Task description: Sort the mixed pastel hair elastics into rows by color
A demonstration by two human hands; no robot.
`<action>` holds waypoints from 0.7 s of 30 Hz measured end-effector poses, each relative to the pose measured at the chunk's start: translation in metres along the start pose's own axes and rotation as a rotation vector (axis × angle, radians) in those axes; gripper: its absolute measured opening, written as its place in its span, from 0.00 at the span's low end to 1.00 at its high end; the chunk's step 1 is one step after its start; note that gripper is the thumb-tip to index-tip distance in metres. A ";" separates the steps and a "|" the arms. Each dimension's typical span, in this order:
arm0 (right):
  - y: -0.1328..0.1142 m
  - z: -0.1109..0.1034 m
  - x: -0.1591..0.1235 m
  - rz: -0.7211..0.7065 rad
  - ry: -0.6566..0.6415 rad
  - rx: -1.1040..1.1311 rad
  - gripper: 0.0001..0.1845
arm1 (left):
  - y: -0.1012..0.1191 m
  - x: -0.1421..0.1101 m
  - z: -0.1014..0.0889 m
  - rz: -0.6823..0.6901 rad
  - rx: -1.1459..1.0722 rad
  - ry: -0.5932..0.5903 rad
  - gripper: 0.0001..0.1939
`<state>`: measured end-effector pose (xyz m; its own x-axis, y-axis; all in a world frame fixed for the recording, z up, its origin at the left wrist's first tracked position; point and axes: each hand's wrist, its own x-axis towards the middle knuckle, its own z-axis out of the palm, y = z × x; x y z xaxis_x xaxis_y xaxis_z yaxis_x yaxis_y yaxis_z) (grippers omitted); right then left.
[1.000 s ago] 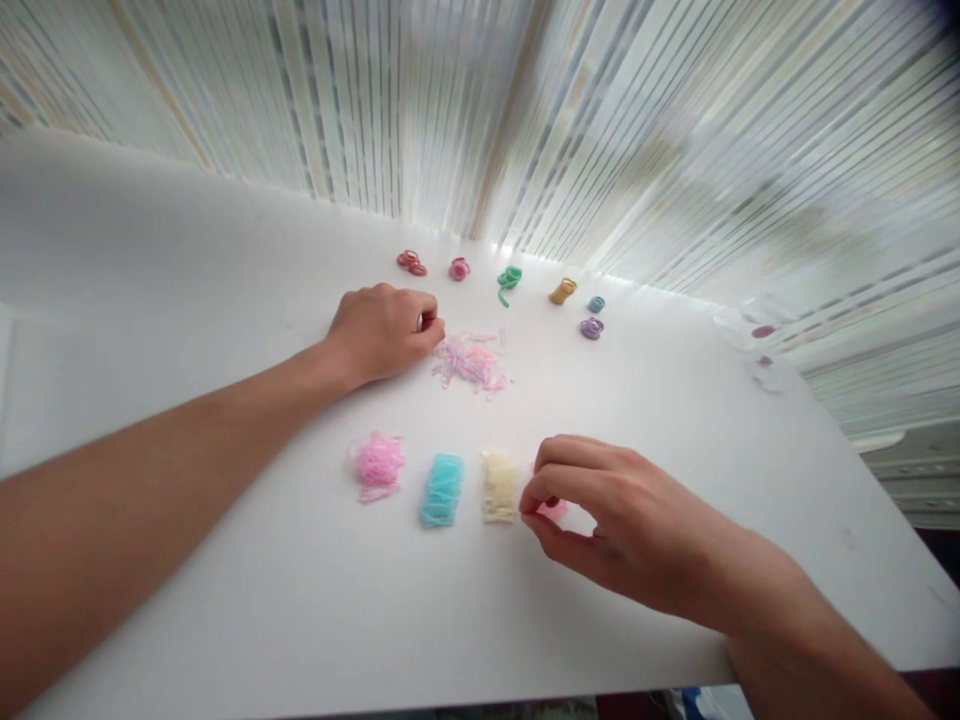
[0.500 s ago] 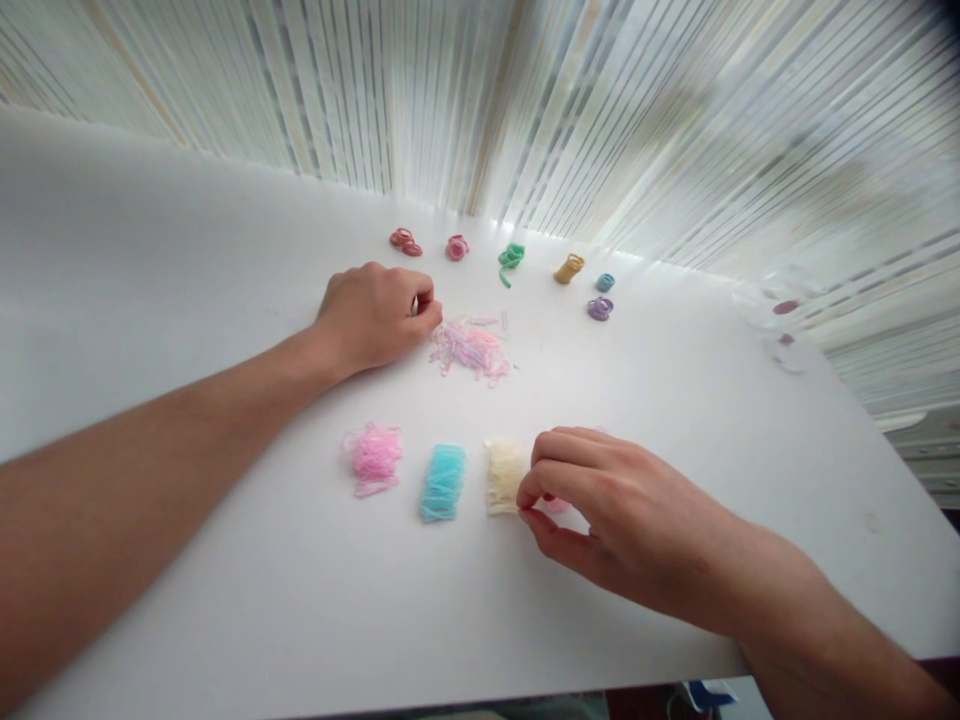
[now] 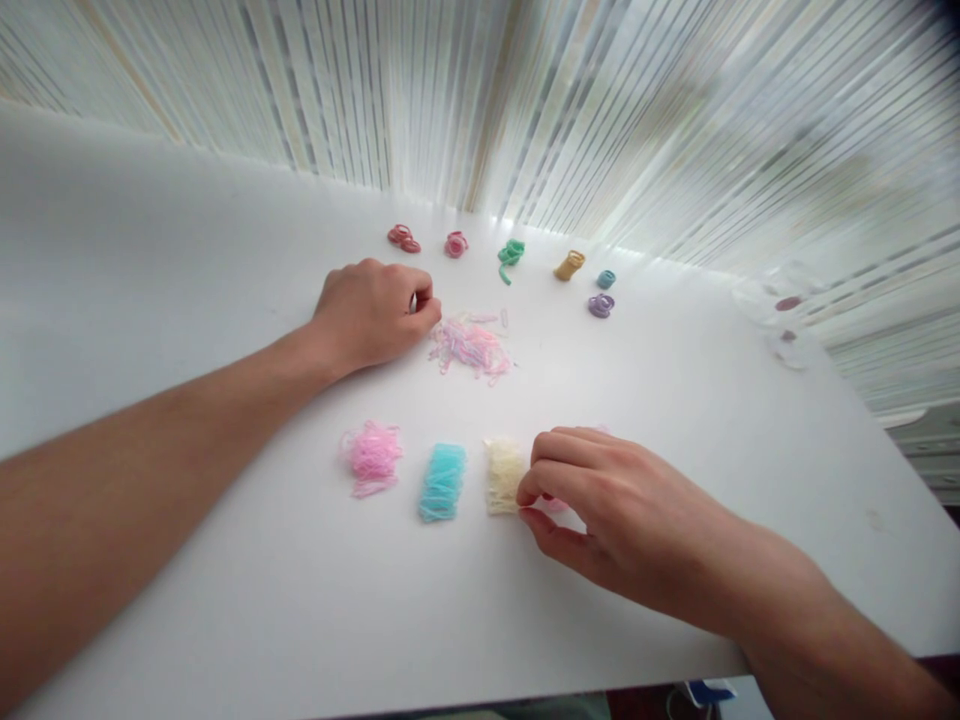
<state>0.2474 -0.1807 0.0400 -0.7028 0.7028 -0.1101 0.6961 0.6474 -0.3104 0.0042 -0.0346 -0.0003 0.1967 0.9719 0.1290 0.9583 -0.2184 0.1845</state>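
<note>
My right hand [image 3: 600, 490] is closed in a pinch, thumb and forefinger meeting at the lower right edge of a neat stack of cream rubber bands [image 3: 503, 478]. Whatever lies between those fingertips is too small to make out. Part of a pink pile [image 3: 555, 505] shows under this hand, the rest covered. My left hand [image 3: 379, 312] rests on the table with fingers curled and closed, at the left edge of a loose heap of pale pink and lilac bands [image 3: 472, 345]; its grip is hidden. Left of the cream stack lie a blue stack [image 3: 443, 482] and a pink heap [image 3: 375, 458] of bands.
Along the back of the white table [image 3: 300, 600] sit small coils: red [image 3: 403, 239], pink [image 3: 456, 244], green [image 3: 511, 255], mustard [image 3: 570, 265], blue [image 3: 606, 280] and purple [image 3: 601, 305]. A clear plastic item [image 3: 784, 310] stands at the right edge. String curtains [image 3: 420, 100] hang behind.
Both hands stay almost in place, and the piles look the same. Only a slight shift of the view shows.
</note>
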 end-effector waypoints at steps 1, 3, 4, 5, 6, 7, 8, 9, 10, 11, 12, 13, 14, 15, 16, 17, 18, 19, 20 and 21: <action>0.000 0.000 0.000 0.003 -0.002 0.000 0.07 | 0.000 0.000 0.000 -0.001 -0.006 -0.001 0.20; 0.000 -0.001 -0.001 0.005 0.000 0.003 0.07 | 0.000 0.000 0.000 -0.002 -0.021 -0.002 0.20; 0.000 -0.002 -0.001 0.004 0.002 0.006 0.07 | 0.000 0.000 0.000 -0.003 -0.029 -0.004 0.20; 0.000 -0.002 -0.001 0.001 0.005 0.010 0.07 | -0.001 0.000 0.000 -0.005 -0.035 -0.006 0.19; 0.000 -0.002 -0.001 -0.002 0.009 0.015 0.07 | -0.001 0.000 0.000 -0.007 -0.039 -0.009 0.19; 0.001 -0.003 -0.001 -0.005 0.011 0.022 0.07 | -0.001 0.000 0.000 -0.007 -0.040 -0.010 0.19; 0.001 -0.003 -0.001 -0.008 0.016 0.030 0.07 | -0.001 0.001 0.000 -0.007 -0.038 -0.008 0.19; 0.002 -0.004 -0.002 -0.012 0.024 0.040 0.07 | -0.001 0.001 0.000 -0.005 -0.035 -0.007 0.19; 0.002 -0.005 -0.003 -0.017 0.033 0.052 0.07 | 0.000 0.001 0.000 -0.003 -0.030 -0.005 0.19; 0.003 -0.006 -0.003 -0.022 0.044 0.065 0.08 | 0.000 0.001 0.000 -0.002 -0.025 -0.001 0.19; 0.004 -0.008 -0.005 -0.024 0.055 0.081 0.08 | 0.000 0.000 -0.001 -0.001 -0.022 0.002 0.19; 0.005 -0.009 -0.006 -0.021 0.063 0.099 0.08 | 0.000 0.000 -0.001 0.000 -0.023 0.004 0.19; 0.007 -0.012 -0.007 -0.013 0.073 0.123 0.07 | 0.000 0.000 -0.001 -0.001 -0.026 0.004 0.19; 0.008 -0.014 -0.007 -0.002 0.080 0.150 0.07 | 0.000 0.000 -0.001 -0.002 -0.033 0.002 0.19; 0.011 -0.017 -0.008 0.007 0.090 0.179 0.07 | 0.000 0.000 -0.001 -0.004 -0.040 0.000 0.19; 0.013 -0.019 -0.008 0.015 0.101 0.205 0.06 | 0.000 0.000 -0.001 -0.004 -0.045 -0.002 0.19; 0.016 -0.022 -0.007 0.021 0.117 0.225 0.06 | -0.001 0.000 -0.001 -0.003 -0.047 -0.002 0.20; 0.020 -0.024 -0.006 0.028 0.136 0.235 0.05 | -0.001 0.000 0.000 -0.001 -0.044 0.002 0.20; 0.023 -0.025 -0.005 0.039 0.159 0.239 0.05 | -0.001 0.000 0.000 0.002 -0.039 0.008 0.19; 0.028 -0.027 -0.003 0.056 0.184 0.239 0.05 | -0.001 0.000 0.000 0.009 -0.033 0.015 0.19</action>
<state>0.2729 -0.1575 0.0569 -0.6106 0.7913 0.0322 0.6636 0.5334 -0.5246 0.0028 -0.0341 -0.0004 0.2015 0.9686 0.1456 0.9492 -0.2298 0.2150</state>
